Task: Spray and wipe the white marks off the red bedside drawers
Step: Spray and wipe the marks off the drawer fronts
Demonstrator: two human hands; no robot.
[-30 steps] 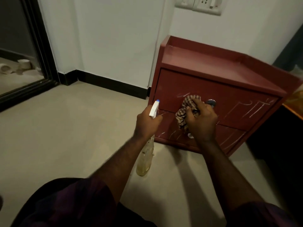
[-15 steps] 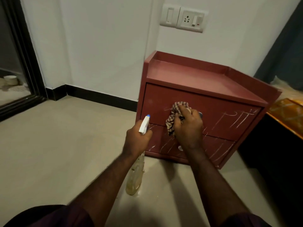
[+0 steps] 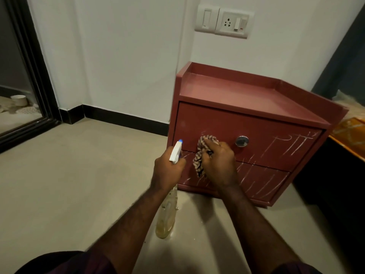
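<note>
A bedroom corner in a private home: a low set of red bedside drawers (image 3: 246, 123) stands against a plain white plastered wall (image 3: 118, 56), under a household switch-and-socket plate (image 3: 224, 21). Black skirting (image 3: 122, 117) runs along the foot of the wall above a pale, smooth floor (image 3: 69, 184). At right, just beside the drawers, an orange patterned cover (image 3: 351, 133) lies over a low dark frame, with a dark curtain (image 3: 343, 56) hanging behind. At left stands a tall dark-framed glazed panel (image 3: 33, 66); whether door or mirror cannot be told.
</note>
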